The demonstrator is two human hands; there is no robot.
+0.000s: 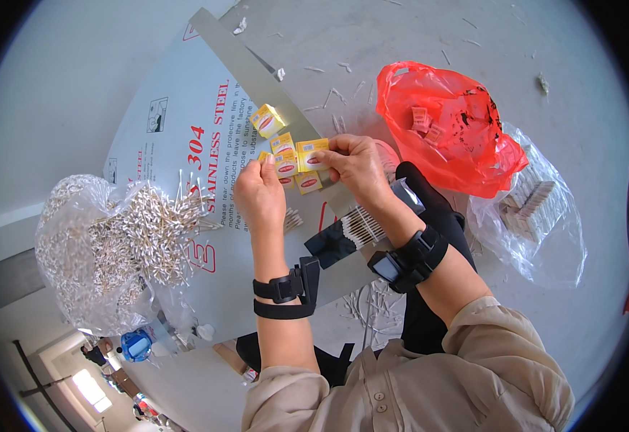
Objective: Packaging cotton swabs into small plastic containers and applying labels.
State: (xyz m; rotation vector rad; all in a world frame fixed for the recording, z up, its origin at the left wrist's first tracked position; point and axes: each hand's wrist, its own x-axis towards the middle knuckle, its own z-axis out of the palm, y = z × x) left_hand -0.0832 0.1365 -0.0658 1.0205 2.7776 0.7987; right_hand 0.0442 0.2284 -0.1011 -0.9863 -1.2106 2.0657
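Several small yellow cartons with red-and-white oval labels lie in a cluster near the far edge of the metal-topped table (257,302). My right hand (359,169) pinches one yellow carton (307,147) between thumb and fingers at the cluster's right side. My left hand (260,194) is closed at the left side, its thumb and fingertips on another small yellow carton (263,155) that they partly hide. Between my hands sit more cartons, one yellow carton (309,182) lying nearest me. Farther off, a yellow carton (266,121) lies apart from my fingers.
A clear bag of loose cotton swabs (105,245) bulges at the left. A swab pack (361,225) with a dark flap lies beneath my right forearm. To the right are a red plastic bag (430,93) with small boxes inside and a clear bag (559,237) of white bundles. Swabs litter the floor.
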